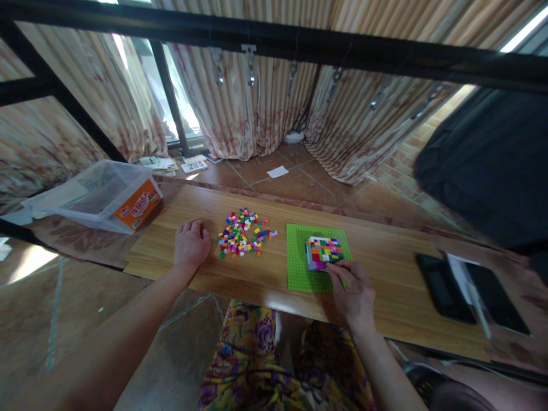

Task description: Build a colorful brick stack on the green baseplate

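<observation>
A block built of small coloured toy bricks (325,251) stands on a green studded baseplate (296,274). My right hand (353,288) is at the block's near right corner, thumb and forefinger drawn together against it. Any small brick between those fingertips is hidden. Far to the left, my left hand (192,242) rests on the wooden table with its fingers curled under and nothing visible in them. Just right of that hand lies a loose pile of small bricks (244,237) in many colours.
At the table's left end is a clear plastic box (100,194) with an orange label. Two dark flat devices (445,288) and a pen-like white stick (479,308) lie at the right. A black metal bar (274,43) crosses overhead, with curtains (257,108) behind.
</observation>
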`<state>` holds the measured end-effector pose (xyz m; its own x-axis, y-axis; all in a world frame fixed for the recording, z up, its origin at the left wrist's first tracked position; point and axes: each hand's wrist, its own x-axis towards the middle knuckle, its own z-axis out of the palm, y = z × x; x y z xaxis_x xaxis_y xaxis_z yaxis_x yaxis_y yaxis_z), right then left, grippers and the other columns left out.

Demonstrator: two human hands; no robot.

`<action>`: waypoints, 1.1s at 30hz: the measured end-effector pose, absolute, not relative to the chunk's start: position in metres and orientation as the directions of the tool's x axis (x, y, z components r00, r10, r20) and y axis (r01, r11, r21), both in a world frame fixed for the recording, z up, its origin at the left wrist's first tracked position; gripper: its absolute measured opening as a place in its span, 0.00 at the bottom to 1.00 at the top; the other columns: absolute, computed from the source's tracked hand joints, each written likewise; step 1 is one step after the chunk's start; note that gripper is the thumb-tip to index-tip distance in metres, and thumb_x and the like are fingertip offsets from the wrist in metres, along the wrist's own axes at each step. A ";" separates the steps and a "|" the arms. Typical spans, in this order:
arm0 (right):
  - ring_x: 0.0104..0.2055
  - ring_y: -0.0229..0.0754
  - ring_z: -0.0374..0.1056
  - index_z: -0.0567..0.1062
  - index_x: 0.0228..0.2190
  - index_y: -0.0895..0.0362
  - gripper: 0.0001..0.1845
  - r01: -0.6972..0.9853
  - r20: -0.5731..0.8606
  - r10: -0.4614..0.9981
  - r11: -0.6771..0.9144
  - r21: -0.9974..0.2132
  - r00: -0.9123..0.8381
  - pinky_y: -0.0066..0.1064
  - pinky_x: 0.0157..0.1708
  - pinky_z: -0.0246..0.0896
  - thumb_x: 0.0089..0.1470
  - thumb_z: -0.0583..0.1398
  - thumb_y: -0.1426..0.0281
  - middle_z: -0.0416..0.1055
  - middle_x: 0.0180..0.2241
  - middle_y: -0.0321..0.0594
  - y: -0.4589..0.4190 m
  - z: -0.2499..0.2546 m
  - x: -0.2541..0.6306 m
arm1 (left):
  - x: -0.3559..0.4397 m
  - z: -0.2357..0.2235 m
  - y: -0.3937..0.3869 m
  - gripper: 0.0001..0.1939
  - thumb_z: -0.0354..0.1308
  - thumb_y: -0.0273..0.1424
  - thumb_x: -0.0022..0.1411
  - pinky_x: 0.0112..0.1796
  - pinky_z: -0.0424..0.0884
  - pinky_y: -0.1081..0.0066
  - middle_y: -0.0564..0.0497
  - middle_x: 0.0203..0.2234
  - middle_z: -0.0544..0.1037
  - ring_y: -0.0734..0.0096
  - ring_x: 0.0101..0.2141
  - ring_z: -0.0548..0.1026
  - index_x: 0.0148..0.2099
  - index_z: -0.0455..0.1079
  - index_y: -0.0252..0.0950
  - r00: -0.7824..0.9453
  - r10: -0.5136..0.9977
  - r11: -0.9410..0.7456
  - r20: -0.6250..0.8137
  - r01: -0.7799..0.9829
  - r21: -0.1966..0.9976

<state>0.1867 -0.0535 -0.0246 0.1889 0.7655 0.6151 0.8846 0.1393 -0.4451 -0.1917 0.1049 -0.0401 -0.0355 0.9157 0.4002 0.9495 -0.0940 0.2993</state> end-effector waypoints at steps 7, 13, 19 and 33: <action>0.38 0.42 0.71 0.83 0.33 0.51 0.14 0.890 0.642 0.750 0.171 -0.422 0.160 0.35 0.39 0.70 0.63 0.58 0.63 0.75 0.35 0.42 -0.053 -0.032 0.187 | -0.192 -0.041 0.105 0.17 0.47 0.32 0.62 0.54 0.65 0.51 0.37 0.47 0.76 0.49 0.51 0.71 0.48 0.71 0.34 -0.029 0.917 -0.087 0.398 0.959 0.271; 0.41 0.42 0.73 0.83 0.37 0.49 0.13 0.862 0.624 0.747 0.144 -0.487 0.228 0.35 0.41 0.73 0.62 0.58 0.63 0.76 0.39 0.42 -0.060 -0.032 0.184 | -0.192 -0.040 0.106 0.16 0.47 0.31 0.61 0.54 0.65 0.51 0.37 0.46 0.76 0.50 0.50 0.72 0.47 0.71 0.34 -0.038 0.914 -0.085 0.403 0.955 0.283; 0.43 0.42 0.74 0.81 0.43 0.50 0.11 0.787 0.631 0.713 0.185 -0.589 0.305 0.36 0.44 0.72 0.62 0.59 0.69 0.76 0.42 0.42 -0.087 -0.024 0.159 | -0.191 -0.039 0.105 0.15 0.47 0.31 0.62 0.53 0.65 0.52 0.37 0.46 0.76 0.49 0.50 0.72 0.46 0.71 0.34 -0.046 0.918 -0.075 0.394 0.955 0.286; 0.41 0.43 0.74 0.81 0.39 0.55 0.12 0.680 0.438 0.892 0.252 -0.688 0.113 0.34 0.43 0.70 0.62 0.56 0.69 0.77 0.39 0.45 -0.033 -0.032 0.078 | -0.188 -0.037 0.100 0.16 0.47 0.31 0.64 0.54 0.65 0.55 0.37 0.47 0.76 0.51 0.50 0.72 0.49 0.71 0.31 -0.046 0.929 -0.052 0.368 0.966 0.251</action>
<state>0.0784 -0.0332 -0.0324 0.1125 0.8918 0.4383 0.6804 0.2523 -0.6881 -0.1881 0.0996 -0.0367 -0.0459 0.9287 0.3681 0.9665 -0.0518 0.2514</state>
